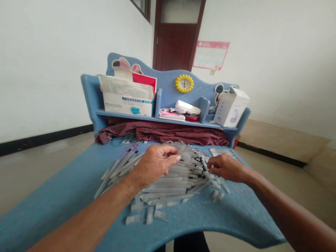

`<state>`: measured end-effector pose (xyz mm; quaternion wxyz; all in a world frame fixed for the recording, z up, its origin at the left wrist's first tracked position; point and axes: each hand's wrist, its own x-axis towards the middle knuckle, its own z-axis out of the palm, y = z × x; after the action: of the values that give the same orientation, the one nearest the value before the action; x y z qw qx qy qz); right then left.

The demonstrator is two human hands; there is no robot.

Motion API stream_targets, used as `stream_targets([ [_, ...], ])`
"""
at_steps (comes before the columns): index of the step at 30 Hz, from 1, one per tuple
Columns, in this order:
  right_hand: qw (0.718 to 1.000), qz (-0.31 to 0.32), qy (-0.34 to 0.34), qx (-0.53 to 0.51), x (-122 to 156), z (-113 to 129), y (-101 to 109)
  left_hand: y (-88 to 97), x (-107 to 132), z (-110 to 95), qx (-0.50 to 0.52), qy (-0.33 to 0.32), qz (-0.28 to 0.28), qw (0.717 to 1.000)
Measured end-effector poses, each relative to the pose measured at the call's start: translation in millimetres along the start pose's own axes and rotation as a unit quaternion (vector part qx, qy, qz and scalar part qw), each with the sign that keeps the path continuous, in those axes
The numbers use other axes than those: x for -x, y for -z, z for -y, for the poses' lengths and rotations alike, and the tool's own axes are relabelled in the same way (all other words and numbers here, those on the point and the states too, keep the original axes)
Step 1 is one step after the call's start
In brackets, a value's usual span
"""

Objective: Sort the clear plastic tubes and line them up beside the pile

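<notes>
A heap of several translucent plastic tubes with dark tips (170,182) lies in the middle of the blue desk (65,196). My left hand (154,162) rests on top of the heap with its fingers curled and pinched over some tubes. My right hand (225,168) sits at the heap's right edge, fingertips pinched on tubes by the dark tips. A neat row of the same tubes (223,152) lies just behind my right hand. A few short loose caps (147,217) lie near the front edge.
The desk's blue shelf (168,120) holds a box of masks (128,99), small books, a white box (232,106) and a yellow clock (184,83). A red checked cloth (168,134) lies under the shelf. A dark door (175,38) stands behind.
</notes>
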<state>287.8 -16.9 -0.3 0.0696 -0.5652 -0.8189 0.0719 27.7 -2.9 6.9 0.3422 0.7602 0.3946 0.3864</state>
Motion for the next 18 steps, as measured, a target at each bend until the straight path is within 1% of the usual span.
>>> stream_targets([
  [5,0.999,-0.026,-0.025,0.017,-4.9,-10.7,-10.9,-2.5,-0.7,0.9,-0.003,0.023,0.018,1.000],
  [11,0.996,-0.060,-0.046,0.053,-16.0,-8.0,-17.4,-4.2,0.4,-0.4,-0.018,0.038,0.034,0.999],
  [18,0.995,-0.059,-0.042,0.062,-33.6,-8.8,-21.2,-5.3,0.7,4.2,-0.019,0.053,0.044,0.997],
])
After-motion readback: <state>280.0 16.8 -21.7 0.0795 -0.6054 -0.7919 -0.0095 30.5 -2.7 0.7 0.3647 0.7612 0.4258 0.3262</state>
